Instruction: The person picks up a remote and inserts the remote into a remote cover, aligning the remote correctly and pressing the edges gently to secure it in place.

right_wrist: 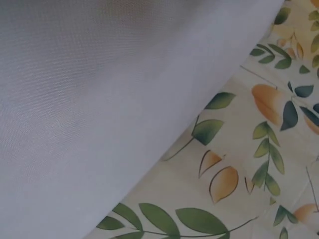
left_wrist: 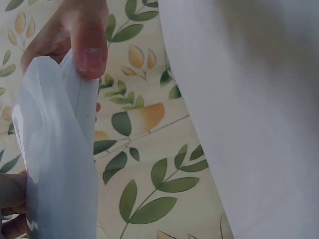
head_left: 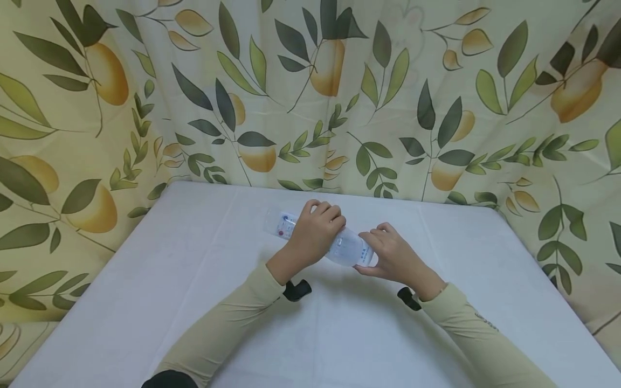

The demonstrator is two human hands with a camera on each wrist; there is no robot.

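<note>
A translucent, whitish plastic packet (head_left: 346, 247) with blue and red printing is held above the white table, slanting down from left to right. My left hand (head_left: 312, 231) grips it around the middle, fingers curled over the top. My right hand (head_left: 392, 255) pinches its right end between thumb and fingers. In the left wrist view, the packet (left_wrist: 60, 149) looks soft and folded along one side. There, a thumb (left_wrist: 90, 57) presses its upper end and other fingers (left_wrist: 12, 196) touch its left side. The right wrist view shows neither the hands nor the packet.
A white cloth covers the table (head_left: 233, 334). Behind and beside it hangs a curtain (head_left: 310, 134) printed with leaves and yellow fruit. Dark straps (head_left: 297, 291) sit at both wrists. The table's edge (right_wrist: 174, 149) crosses the right wrist view.
</note>
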